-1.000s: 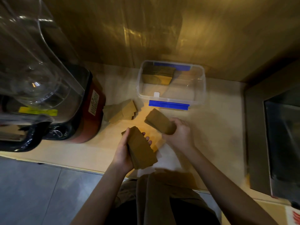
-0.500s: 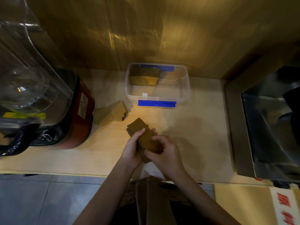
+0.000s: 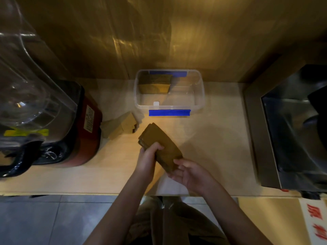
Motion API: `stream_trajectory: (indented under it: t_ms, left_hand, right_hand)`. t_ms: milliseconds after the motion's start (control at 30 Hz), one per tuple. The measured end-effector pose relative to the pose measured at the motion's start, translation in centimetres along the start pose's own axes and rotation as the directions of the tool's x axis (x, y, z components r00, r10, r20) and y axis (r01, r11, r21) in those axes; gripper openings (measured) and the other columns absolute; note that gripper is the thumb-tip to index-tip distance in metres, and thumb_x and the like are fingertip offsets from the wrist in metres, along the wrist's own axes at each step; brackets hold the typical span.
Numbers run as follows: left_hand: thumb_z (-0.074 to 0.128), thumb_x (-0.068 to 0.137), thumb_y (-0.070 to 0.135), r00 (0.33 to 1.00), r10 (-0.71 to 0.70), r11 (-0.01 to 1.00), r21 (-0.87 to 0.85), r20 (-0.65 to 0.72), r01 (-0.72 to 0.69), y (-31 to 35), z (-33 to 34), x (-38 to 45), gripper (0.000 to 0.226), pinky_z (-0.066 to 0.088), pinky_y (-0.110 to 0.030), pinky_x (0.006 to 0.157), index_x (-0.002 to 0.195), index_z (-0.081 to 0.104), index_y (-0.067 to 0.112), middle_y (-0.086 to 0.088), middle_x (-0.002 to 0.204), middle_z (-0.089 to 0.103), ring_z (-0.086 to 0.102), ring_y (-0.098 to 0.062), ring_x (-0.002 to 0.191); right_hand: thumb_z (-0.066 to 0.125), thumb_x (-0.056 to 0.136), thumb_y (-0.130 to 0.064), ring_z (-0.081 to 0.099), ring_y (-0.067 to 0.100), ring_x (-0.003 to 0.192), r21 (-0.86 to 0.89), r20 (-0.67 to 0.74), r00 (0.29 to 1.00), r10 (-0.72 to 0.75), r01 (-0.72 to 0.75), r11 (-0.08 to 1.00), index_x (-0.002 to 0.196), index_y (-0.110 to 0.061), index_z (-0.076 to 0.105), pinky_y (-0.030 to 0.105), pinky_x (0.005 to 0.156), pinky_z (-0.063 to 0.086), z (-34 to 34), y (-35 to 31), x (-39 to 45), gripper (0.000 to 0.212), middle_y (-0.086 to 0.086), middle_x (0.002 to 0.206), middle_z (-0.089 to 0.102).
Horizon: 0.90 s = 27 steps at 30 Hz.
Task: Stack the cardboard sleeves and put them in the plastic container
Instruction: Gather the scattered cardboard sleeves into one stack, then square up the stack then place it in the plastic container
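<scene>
I stand at a pale wooden worktop (image 3: 212,147) set against a glossy brown wall, with grey floor tiles below its front edge. At the left edge sits one blender (image 3: 53,121) with a red-and-black base and a clear jar; at the right edge, one steel machine (image 3: 286,129). One clear plastic container (image 3: 200,96) with blue clips stands at the back edge, one stack of sleeves (image 3: 154,84) in its back-left corner. One loose pile of sleeves (image 3: 122,128) lies between blender and container (I cannot count the pieces). My left hand (image 3: 147,160) is clenched around the held stack of sleeves (image 3: 159,144), just above the worktop's middle; my right hand (image 3: 191,175) cups its near end, fingers half open.
</scene>
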<state>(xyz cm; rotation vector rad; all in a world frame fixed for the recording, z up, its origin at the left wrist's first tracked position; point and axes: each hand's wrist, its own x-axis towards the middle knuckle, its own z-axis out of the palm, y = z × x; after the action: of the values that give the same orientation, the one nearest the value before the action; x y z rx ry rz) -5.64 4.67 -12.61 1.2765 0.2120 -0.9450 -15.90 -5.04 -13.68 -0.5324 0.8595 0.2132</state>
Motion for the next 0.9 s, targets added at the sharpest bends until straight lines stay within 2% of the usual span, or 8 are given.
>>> stream_trajectory:
  t_ms: [100, 167, 300, 367, 533, 700, 800, 900]
  left_hand:
    - [0.06, 0.062, 0.014, 0.997, 0.0, 1.0, 0.023, 0.072, -0.002, 0.9, -1.6, 0.3, 0.037, 0.048, -0.033, 0.083, 0.099, 0.058, 0.016, -0.005, 0.1, 0.062, 0.056, -0.024, 0.099]
    - [0.065, 0.065, 0.01, 0.989, 0.033, 0.981, 0.187, 0.144, -0.06, 1.1, -3.0, 0.7, 0.036, 0.051, -0.034, 0.082, 0.101, 0.06, 0.012, -0.006, 0.098, 0.062, 0.057, -0.025, 0.098]
    - [0.067, 0.07, -0.003, 0.961, 0.227, 0.729, 0.626, 0.16, -0.276, -1.1, -4.5, 2.1, 0.037, 0.051, -0.043, 0.09, 0.104, 0.06, 0.012, 0.002, 0.093, 0.064, 0.06, -0.007, 0.091]
    - [0.064, 0.074, 0.0, 0.945, 0.309, 0.658, 0.694, 0.104, -0.291, -2.7, -4.5, 2.5, 0.038, 0.05, -0.041, 0.092, 0.107, 0.056, 0.016, 0.005, 0.098, 0.062, 0.059, -0.009, 0.098]
    - [0.048, 0.082, -0.003, 0.957, 0.288, 0.732, 0.65, -0.026, -0.203, -5.2, -3.6, 3.1, 0.054, 0.044, -0.037, 0.101, 0.131, 0.038, 0.016, -0.006, 0.127, 0.052, 0.049, -0.021, 0.119]
    - [0.045, 0.089, 0.008, 0.931, 0.353, 0.755, 0.615, -0.089, -0.228, -6.1, -2.2, 3.3, 0.043, 0.044, -0.033, 0.098, 0.13, 0.038, 0.017, -0.002, 0.123, 0.052, 0.051, -0.021, 0.117]
    - [0.045, 0.089, 0.006, 0.917, 0.385, 0.765, 0.591, -0.1, -0.256, -6.0, -1.8, 3.1, 0.045, 0.041, -0.03, 0.103, 0.131, 0.038, 0.018, -0.001, 0.127, 0.052, 0.049, -0.016, 0.122]
    - [0.045, 0.089, 0.006, 0.926, 0.364, 0.715, 0.666, -0.099, -0.21, -6.5, -1.9, 3.0, 0.05, 0.036, -0.026, 0.105, 0.136, 0.035, 0.019, -0.006, 0.138, 0.05, 0.045, -0.017, 0.128]
  right_hand:
    - [0.063, 0.076, -0.004, 0.072, 0.017, 0.076, -0.218, -0.035, 0.994, -0.108, 0.098, 0.971, 0.099, -0.011, 0.059, 0.026, 0.065, 0.06, -1.3, -1.1, 0.3, 0.024, 0.008, 0.089, 0.072]
    - [0.061, 0.079, 0.003, 0.067, 0.015, 0.072, -0.444, -0.069, 0.967, -0.244, 0.189, 0.876, 0.096, -0.012, 0.061, 0.024, 0.065, 0.057, -2.2, -2.0, 0.4, 0.023, 0.006, 0.085, 0.068]
    - [0.061, 0.079, 0.006, 0.057, 0.021, 0.072, -0.721, -0.022, 0.842, -0.539, 0.36, 0.592, 0.089, -0.028, 0.059, 0.032, 0.065, 0.047, -3.2, -2.2, 1.5, 0.036, 0.005, 0.077, 0.062]
    - [0.061, 0.08, 0.002, 0.061, 0.017, 0.083, -0.777, -0.024, 0.778, -0.627, 0.38, 0.502, 0.094, -0.029, 0.059, 0.019, 0.07, 0.049, -3.1, -1.2, 2.3, 0.033, -0.001, 0.087, 0.065]
    - [0.055, 0.086, -0.005, 0.054, 0.009, 0.112, -0.712, -0.166, 0.75, -0.64, 0.358, 0.604, 0.125, -0.021, 0.049, 0.017, 0.091, 0.044, -3.3, 1.4, 4.1, 0.042, -0.001, 0.123, 0.058]
    - [0.047, 0.092, -0.01, 0.054, -0.005, 0.095, -0.71, -0.262, 0.704, -0.66, 0.323, 0.626, 0.128, -0.021, 0.047, -0.004, 0.073, 0.039, -3.0, 2.2, 5.2, 0.038, 0.0, 0.121, 0.059]
    - [0.042, 0.094, -0.011, 0.052, -0.018, 0.09, -0.741, -0.252, 0.674, -0.695, 0.328, 0.586, 0.134, -0.02, 0.039, -0.006, 0.071, 0.038, -2.5, 2.2, 4.9, 0.041, -0.003, 0.121, 0.057]
    - [0.037, 0.095, -0.01, 0.053, -0.001, 0.113, -0.766, -0.239, 0.701, -0.672, 0.289, 0.574, 0.143, -0.023, 0.021, 0.006, 0.09, 0.042, -2.4, 2.7, 5.0, 0.052, 0.001, 0.139, 0.048]
